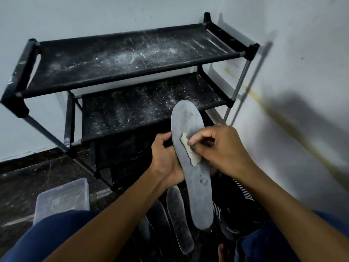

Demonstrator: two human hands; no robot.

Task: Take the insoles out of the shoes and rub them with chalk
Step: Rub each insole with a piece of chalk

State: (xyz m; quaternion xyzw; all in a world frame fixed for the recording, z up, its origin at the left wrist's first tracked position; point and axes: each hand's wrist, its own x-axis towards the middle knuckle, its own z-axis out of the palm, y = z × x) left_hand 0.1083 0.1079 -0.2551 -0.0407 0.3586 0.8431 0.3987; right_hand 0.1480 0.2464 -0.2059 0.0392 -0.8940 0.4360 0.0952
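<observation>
Head cam: left hand [166, 159] gripped the grey insole [190, 167] from underneath, up in the air in front of the rack [132, 59]. Right hand [217, 148] pinched a chalk [189, 149] lump against its top. More insoles [178, 220] lay on the floor beside a shoe [238, 203].

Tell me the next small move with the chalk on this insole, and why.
Probably slide the chalk down toward the heel end of the insole. The right hand pinches the chalk against the middle of the insole, which the left hand grips by its edge, and the stretch below the chalk looks plain grey with a few dark marks.
</observation>
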